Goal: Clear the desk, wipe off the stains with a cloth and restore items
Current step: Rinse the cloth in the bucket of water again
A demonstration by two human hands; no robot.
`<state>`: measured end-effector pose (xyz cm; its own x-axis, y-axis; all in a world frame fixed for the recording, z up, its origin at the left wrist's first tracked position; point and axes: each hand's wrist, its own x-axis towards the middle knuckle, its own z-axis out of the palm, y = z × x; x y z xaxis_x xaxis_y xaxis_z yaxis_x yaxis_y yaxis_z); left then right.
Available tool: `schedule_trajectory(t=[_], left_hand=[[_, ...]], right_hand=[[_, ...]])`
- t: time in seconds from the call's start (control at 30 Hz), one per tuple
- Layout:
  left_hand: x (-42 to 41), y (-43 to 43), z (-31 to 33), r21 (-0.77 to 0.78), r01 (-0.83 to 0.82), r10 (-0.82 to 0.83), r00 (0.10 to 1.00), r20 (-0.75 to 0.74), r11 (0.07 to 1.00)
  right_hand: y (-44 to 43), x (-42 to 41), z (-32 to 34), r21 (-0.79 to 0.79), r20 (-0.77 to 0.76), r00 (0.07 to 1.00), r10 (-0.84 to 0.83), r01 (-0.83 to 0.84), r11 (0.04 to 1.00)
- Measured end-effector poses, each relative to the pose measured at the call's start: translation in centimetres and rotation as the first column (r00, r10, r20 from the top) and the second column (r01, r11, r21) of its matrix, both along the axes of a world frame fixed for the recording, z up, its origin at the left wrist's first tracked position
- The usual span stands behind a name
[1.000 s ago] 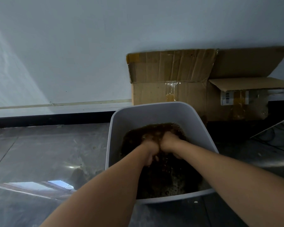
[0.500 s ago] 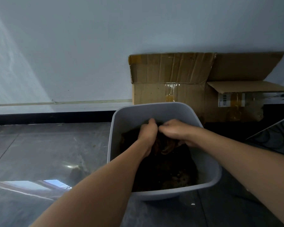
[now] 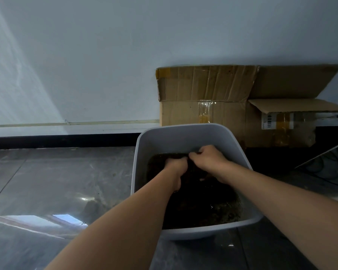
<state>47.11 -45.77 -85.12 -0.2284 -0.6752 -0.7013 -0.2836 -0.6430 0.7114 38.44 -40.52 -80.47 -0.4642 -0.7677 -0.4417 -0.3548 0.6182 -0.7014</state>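
Observation:
A white plastic basin (image 3: 183, 137) stands on the floor, holding dark brown water (image 3: 213, 207). Both my hands are inside it. My left hand (image 3: 176, 170) is curled round a dark brown cloth (image 3: 195, 172) that lies mostly under the water. My right hand (image 3: 207, 158) grips the same cloth right beside the left hand, its knuckles up near the basin's far wall. The cloth is hard to tell apart from the dark water.
An open cardboard box (image 3: 213, 106) stands against the white wall just behind the basin. The grey glossy floor (image 3: 57, 182) stretches to the left. Black cables (image 3: 331, 164) lie on the floor at the right.
A second ago both hands pressed the cloth under the water. They lifted it half a second ago. Now they have lowered it to the water again, near the far wall.

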Motion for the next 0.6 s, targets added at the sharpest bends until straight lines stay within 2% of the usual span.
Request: schedule_trajectory(t=[0.07,0.13,0.23,0.3,0.4,0.5,0.57,0.6], left_hand=[[0.2,0.2,-0.7,-0.194,0.056,-0.019,0.982,0.187,0.979],[0.5,0.3,-1.6,-0.313,0.196,-0.066,0.922,0.381,0.929],[0.7,0.7,-2.1,-0.269,0.336,-0.169,0.851,0.497,0.903],[0.6,0.3,-2.5,-0.212,0.370,-0.264,0.876,0.403,0.905],[0.2,0.5,-1.8,-0.084,0.268,-0.246,0.947,0.204,0.960],[0.3,0.6,-0.6,0.040,0.066,-0.066,0.998,-0.014,0.997],[0.7,0.2,0.3,0.130,-0.127,0.139,0.986,-0.087,0.983],[0.9,-0.1,0.5,0.148,-0.153,0.168,0.981,-0.096,0.977]], right_hand=[[0.0,0.3,-1.3,0.097,-0.224,0.960,0.171,-0.153,0.984],[-0.1,0.5,-2.4,0.232,-0.298,0.895,0.332,-0.270,0.935],[-0.2,1.0,-3.5,0.367,-0.289,0.850,0.440,-0.326,0.871],[-0.5,1.3,-3.9,0.340,-0.267,0.870,0.415,-0.318,0.885],[-1.0,1.7,-3.9,0.262,-0.197,0.930,0.311,-0.256,0.930],[-0.9,2.5,-2.8,0.105,-0.099,0.994,0.044,-0.033,0.994],[-0.6,3.4,-1.8,0.070,-0.035,0.999,-0.011,0.013,0.997],[-0.5,3.7,-1.4,0.075,-0.019,1.000,-0.003,0.004,0.997]])
